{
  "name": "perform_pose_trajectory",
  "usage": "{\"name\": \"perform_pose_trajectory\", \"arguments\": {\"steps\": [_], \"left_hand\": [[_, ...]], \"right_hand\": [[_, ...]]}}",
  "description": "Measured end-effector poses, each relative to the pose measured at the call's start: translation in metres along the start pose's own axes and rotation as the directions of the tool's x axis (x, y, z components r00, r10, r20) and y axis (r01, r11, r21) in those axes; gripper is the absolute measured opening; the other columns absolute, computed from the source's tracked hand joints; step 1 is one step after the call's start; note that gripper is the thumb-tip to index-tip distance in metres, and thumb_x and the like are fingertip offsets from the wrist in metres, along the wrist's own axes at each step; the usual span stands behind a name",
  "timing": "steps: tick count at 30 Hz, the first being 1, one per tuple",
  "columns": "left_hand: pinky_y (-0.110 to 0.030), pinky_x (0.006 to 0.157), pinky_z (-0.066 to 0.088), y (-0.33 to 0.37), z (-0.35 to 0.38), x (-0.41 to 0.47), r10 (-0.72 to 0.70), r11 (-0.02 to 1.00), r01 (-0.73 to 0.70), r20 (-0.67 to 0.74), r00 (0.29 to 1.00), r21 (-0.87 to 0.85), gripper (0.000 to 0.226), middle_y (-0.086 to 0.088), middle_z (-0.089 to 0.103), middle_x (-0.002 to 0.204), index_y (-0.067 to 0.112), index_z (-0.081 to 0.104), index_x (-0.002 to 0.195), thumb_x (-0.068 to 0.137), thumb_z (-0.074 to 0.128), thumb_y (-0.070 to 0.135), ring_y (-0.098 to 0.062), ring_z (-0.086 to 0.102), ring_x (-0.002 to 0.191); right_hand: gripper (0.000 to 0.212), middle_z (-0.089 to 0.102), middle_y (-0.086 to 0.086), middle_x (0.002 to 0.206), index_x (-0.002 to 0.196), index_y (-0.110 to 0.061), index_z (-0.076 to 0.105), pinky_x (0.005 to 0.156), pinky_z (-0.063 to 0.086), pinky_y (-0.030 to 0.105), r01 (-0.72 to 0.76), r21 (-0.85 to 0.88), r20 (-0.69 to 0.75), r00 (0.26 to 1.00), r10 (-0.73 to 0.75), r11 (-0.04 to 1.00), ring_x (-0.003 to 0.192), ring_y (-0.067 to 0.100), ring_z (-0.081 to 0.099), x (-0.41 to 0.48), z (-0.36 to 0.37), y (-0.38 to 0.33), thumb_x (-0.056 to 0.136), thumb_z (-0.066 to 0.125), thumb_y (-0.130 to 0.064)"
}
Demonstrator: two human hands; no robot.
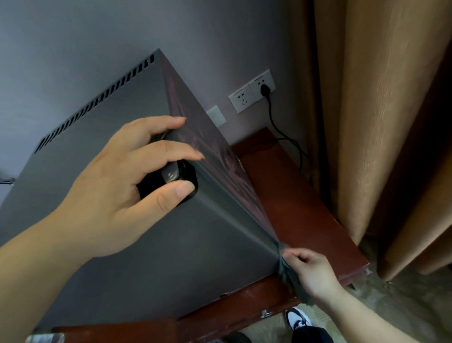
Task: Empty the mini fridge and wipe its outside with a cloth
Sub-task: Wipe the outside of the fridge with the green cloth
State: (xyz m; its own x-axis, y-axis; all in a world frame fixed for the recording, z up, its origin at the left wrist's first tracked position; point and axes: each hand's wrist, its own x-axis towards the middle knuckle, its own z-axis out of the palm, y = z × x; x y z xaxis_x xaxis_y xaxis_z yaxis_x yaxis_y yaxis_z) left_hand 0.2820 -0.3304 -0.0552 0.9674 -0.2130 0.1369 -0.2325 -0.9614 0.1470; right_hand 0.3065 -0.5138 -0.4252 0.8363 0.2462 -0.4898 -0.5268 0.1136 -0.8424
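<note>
**Cloth at the fridge's corner, other hand on its top**

The mini fridge [113,244] stands on a reddish-brown wooden table [295,213] against a grey wall [70,35]. It is seen from above, with a row of vent slots [98,101] along the far edge of its grey top. The left hand [110,192] lies on that top near the right edge. Its fingers curve over a black fitting [173,176] set at the edge, and the thumb presses against the fitting's near side, so the hand clasps it. Two fingertips reach past the edge onto the dark, patterned side.

The right hand [311,273] is lower down, at the fridge's near corner. Its fingers are bunched around a grey-green cloth [287,275] and pinch it tight. The cloth touches the corner edge of the fridge and hangs down below the hand.

Behind the fridge a double wall socket [251,90] holds a black plug [264,89], and the cable [281,132] trails down toward the table. A tan curtain [377,126] hangs at the right. Below the table's edge a black-and-white shoe [297,321] shows on the floor.
</note>
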Motion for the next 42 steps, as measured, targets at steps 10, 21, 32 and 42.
{"name": "perform_pose_trajectory", "arguments": {"steps": [10,21,32,42], "left_hand": [[-0.049,0.105,0.041,0.001,0.0,0.0,0.004,1.0,-0.004,-0.013,1.0,0.002,0.036,0.011,0.043,0.15,0.041,0.061,0.123,0.092,0.049,0.053,-0.016,0.04,0.141],[-0.039,0.103,0.038,-0.001,0.0,-0.001,0.002,1.0,-0.002,-0.024,1.0,-0.009,0.037,0.019,0.038,0.152,0.047,0.059,0.125,0.091,0.049,0.058,-0.013,0.037,0.142],[-0.039,0.103,0.041,0.0,-0.001,-0.001,-0.025,1.0,0.024,-0.035,0.999,-0.016,0.047,0.024,0.036,0.151,0.046,0.055,0.132,0.089,0.048,0.063,-0.005,0.037,0.141],[-0.028,0.11,0.036,-0.002,0.001,-0.003,-0.08,0.993,0.067,-0.134,0.988,-0.097,0.056,0.022,0.044,0.145,0.031,0.048,0.141,0.093,0.04,0.06,-0.001,0.04,0.137]], "right_hand": [[0.01,0.076,0.016,0.084,0.084,-0.01,0.078,0.072,0.054,0.041,-0.178,0.201,-0.052,0.98,0.192,0.963,0.069,0.025,0.066,0.002,0.019,-0.006,0.091,0.071,-0.007],[0.013,0.078,0.011,0.092,0.081,-0.017,0.081,0.077,0.056,0.035,0.05,0.245,0.076,0.995,-0.07,0.968,0.081,0.018,0.072,-0.038,0.033,-0.069,0.088,0.074,-0.007],[0.004,0.076,0.02,0.097,0.083,-0.016,0.081,0.088,0.054,0.048,-0.012,0.367,0.12,0.992,-0.034,0.93,0.087,0.029,0.07,-0.053,0.048,-0.097,0.083,0.078,-0.013],[0.016,0.078,0.007,0.102,0.095,-0.028,0.079,0.094,0.057,0.048,0.121,0.305,0.105,0.982,-0.16,0.945,0.097,0.027,0.074,-0.071,0.054,-0.131,0.081,0.082,-0.02]]}}
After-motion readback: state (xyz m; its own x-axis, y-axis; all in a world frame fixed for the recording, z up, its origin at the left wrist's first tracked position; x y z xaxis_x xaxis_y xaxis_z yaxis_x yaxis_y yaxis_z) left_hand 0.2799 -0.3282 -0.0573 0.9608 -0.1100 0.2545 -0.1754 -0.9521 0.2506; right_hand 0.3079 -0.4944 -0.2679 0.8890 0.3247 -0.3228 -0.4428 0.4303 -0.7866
